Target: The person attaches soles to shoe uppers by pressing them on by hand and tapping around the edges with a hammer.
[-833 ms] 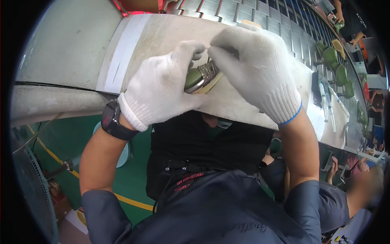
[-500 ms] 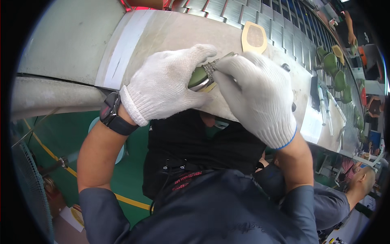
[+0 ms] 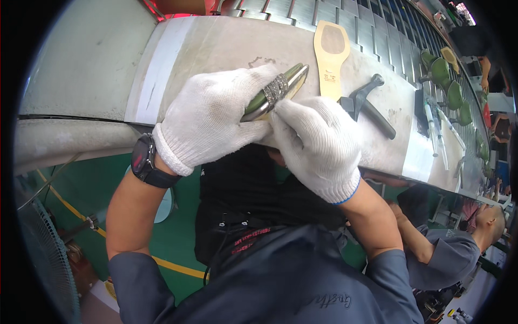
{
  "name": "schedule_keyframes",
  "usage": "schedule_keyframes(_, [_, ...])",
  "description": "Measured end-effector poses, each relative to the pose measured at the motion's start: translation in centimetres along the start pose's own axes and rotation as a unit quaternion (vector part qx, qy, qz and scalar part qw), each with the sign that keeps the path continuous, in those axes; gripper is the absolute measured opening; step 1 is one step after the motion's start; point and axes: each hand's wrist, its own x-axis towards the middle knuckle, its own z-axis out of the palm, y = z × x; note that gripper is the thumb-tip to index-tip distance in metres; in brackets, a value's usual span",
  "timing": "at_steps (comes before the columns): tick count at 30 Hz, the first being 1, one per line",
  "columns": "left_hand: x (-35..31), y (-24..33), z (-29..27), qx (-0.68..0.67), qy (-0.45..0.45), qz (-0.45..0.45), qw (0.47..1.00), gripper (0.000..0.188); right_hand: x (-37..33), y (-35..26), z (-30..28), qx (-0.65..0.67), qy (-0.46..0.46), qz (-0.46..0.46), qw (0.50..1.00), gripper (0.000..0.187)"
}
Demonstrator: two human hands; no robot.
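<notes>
Pinched thumb and forefinger of the gloved right hand [image 3: 322, 143] almost together at the lower end of the glittery grey band [image 3: 275, 90] — could not make out anything caught between the tips, nor tell a touch from a near miss. Closed the gloved left hand [image 3: 216, 110] firmly around the near end of the green shoe form [image 3: 258, 102], with fingers over its far side and thumb along its near side. Held the form aslant between both hands above the near part of the worktable [image 3: 237, 43], band wrapped across its middle, silvery edge in sight, free end pointing away and to the right; could not tell whether in contact with the surface below. Wore a black watch [image 3: 144, 162] on the left wrist, just behind the glove's cuff. Saw beyond the right hand a yellow sole-shaped piece [image 3: 330, 56] lying flat with a darker oval patch at its far end, and close by its near end a hammer [image 3: 380, 119] on its side. Noted farther right some slim pale rods [image 3: 431, 129] on a white strip, then more green forms [image 3: 440, 75] along the slatted metal conveyor [image 3: 302, 11] — and, at the right, another person [image 3: 445, 254] in a grey shirt.
</notes>
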Motion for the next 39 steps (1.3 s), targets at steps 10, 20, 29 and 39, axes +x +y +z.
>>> schedule_keyframes(10, [0.1,0.1,-0.1,0.009,0.010,0.027,1.000,0.076,-1.6,0.1,-1.4,0.256,-0.103,0.359,0.892,0.025])
schedule_keyframes(20, [0.0,-0.1,0.1,0.021,0.026,0.035,0.999,0.081,3.0,1.0,-0.8,0.103,-0.063,0.102,0.987,0.016])
schedule_keyframes(29, [-0.3,0.0,0.0,-0.025,0.055,0.016,0.998,0.082,9.0,3.9,-1.6,0.099,-0.190,0.201,0.956,0.031])
schedule_keyframes(39, [0.0,0.0,-0.2,-0.001,0.022,-0.009,1.000,0.067,10.3,3.5,-2.2,0.066,-0.275,0.211,0.935,0.028])
